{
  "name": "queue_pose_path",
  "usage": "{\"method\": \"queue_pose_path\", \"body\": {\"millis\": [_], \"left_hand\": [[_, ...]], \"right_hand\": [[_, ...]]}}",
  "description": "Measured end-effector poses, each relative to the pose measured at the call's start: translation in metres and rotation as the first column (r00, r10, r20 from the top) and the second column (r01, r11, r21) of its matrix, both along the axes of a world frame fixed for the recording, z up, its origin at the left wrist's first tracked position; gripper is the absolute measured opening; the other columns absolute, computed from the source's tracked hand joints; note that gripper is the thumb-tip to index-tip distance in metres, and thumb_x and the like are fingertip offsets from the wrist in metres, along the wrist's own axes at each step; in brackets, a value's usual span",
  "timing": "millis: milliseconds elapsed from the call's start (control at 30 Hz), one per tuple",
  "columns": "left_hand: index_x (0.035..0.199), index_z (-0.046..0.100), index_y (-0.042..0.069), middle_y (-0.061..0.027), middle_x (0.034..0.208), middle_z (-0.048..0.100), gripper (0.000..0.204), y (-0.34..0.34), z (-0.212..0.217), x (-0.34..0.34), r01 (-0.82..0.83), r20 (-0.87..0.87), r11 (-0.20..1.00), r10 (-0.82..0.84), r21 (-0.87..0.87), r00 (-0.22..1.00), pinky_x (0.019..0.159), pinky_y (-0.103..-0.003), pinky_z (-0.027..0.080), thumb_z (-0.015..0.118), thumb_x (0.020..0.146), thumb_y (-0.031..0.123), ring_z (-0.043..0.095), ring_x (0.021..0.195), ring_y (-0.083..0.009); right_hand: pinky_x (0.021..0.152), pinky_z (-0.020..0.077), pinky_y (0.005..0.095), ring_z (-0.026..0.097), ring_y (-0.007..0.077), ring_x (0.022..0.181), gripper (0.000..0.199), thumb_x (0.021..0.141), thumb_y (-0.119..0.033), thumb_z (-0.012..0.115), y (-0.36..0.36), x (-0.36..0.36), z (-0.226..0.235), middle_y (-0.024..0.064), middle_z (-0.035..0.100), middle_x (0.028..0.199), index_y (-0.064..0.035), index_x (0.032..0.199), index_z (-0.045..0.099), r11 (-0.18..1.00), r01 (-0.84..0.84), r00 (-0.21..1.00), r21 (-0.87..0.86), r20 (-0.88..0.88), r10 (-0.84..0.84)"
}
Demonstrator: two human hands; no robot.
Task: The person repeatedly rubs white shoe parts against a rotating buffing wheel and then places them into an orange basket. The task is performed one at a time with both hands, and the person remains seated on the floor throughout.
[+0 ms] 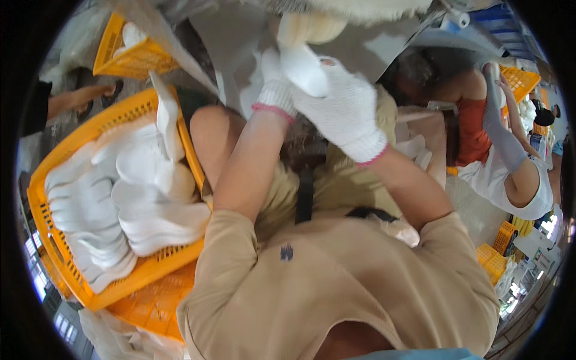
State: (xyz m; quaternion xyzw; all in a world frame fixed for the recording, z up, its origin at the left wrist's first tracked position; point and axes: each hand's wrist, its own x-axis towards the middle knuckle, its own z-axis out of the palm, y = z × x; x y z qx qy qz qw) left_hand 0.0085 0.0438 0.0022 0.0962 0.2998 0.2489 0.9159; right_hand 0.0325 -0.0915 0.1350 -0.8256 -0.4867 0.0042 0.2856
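A white foam shoe sole (304, 71) is held up in front of me, its upper end against a cream-coloured, rounded piece (313, 27) of the machine. My right hand (343, 103), in a white knitted glove with a pink cuff edge, is closed round the sole's right side. My left hand (274, 77), gloved the same way, grips from the left; its fingers are partly hidden behind the sole. On my left, a yellow crate (111, 295) holds several stacked white soles (90, 198). One sole (168, 114) leans upright at the crate's right edge.
Pale, dusty fluff (378, 8) hangs over a grey panel (231, 45) ahead. A second yellow crate (108, 54) stands far left, near a person's leg (75, 101). White pieces (414, 147) lie beside my right leg. A co-worker (504, 174) sits at the right.
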Motion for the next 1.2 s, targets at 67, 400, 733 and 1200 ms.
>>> {"method": "queue_pose_path", "body": {"millis": [67,400,733,1200], "left_hand": [[0.125,0.062,0.0,-0.0224,0.115,0.071,0.057,0.0,0.011,-0.005,-0.048,0.083,0.998,0.052,-0.05,0.995,0.093,-0.051,0.059,0.032,0.104,0.043,0.071,0.101,-0.0368],[0.118,0.062,0.0,-0.0176,0.112,0.072,0.044,-0.027,0.004,-0.015,-0.124,-0.059,0.822,0.188,0.556,0.98,0.093,-0.041,0.055,0.047,0.104,0.039,0.07,0.101,-0.0333],[0.125,0.06,0.0,-0.0181,0.114,0.071,0.054,-0.039,0.033,-0.021,-0.055,0.012,0.891,0.055,0.452,0.998,0.094,-0.049,0.06,0.031,0.11,0.043,0.07,0.108,-0.0342],[0.138,0.057,0.007,-0.0095,0.128,0.067,0.064,-0.074,0.038,-0.011,0.021,-0.13,0.937,0.027,0.349,0.991,0.099,-0.039,0.054,0.041,0.108,0.061,0.066,0.115,-0.0233]], "right_hand": [[0.074,0.0597,0.0427,0.074,0.0343,0.08,0.046,0.078,-0.039,0.082,0.007,0.002,-0.002,0.0145,0.075,0.089,-0.0056,0.109,0.073,0.998,-0.055,0.996,0.022,0.074,0.054],[0.075,0.0593,0.0437,0.074,0.0371,0.082,0.051,0.078,-0.05,0.08,0.015,0.004,-0.029,0.0171,0.076,0.088,-0.0061,0.102,0.075,0.99,0.126,0.989,0.067,-0.083,-0.12],[0.075,0.0594,0.0417,0.074,0.0358,0.087,0.062,0.078,-0.061,0.078,-0.002,0.011,-0.015,0.0184,0.076,0.093,-0.0063,0.108,0.074,0.979,0.028,0.988,0.2,-0.154,0.003],[0.084,0.0571,0.0382,0.073,0.0299,0.09,0.062,0.07,-0.036,0.083,-0.068,0.032,-0.035,0.0151,0.075,0.098,-0.0028,0.12,0.068,0.987,0.011,0.7,0.159,-0.706,0.106]]}}
